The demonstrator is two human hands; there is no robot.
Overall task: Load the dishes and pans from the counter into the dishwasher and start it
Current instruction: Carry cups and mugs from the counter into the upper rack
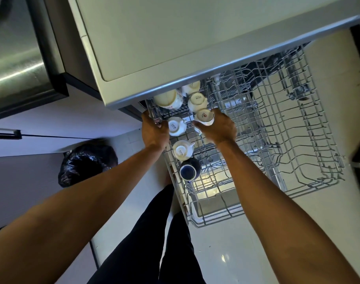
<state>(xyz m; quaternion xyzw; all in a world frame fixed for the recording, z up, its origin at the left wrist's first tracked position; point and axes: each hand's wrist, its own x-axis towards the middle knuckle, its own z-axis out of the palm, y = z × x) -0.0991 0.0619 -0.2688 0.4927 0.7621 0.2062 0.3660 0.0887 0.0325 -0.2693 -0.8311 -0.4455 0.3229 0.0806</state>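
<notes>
upside-down white cup (204,116) inside the curled fingers of right hand (218,128); left hand (154,131) fingers curled on rack (297,140) side

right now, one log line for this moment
phase: loading cups | left hand: grips upper rack side | right hand: holds inverted white cup in rack | blue mug: racked

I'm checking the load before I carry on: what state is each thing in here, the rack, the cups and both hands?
upper rack: pulled out of the dishwasher.
white cups: standing in the rack's left side, bases up.
red-logo cup: base up, held by the right hand.
dark blue mug: in the rack, base up.
left hand: grips the rack's left edge.
right hand: fingers curled round the red-logo cup.
</notes>
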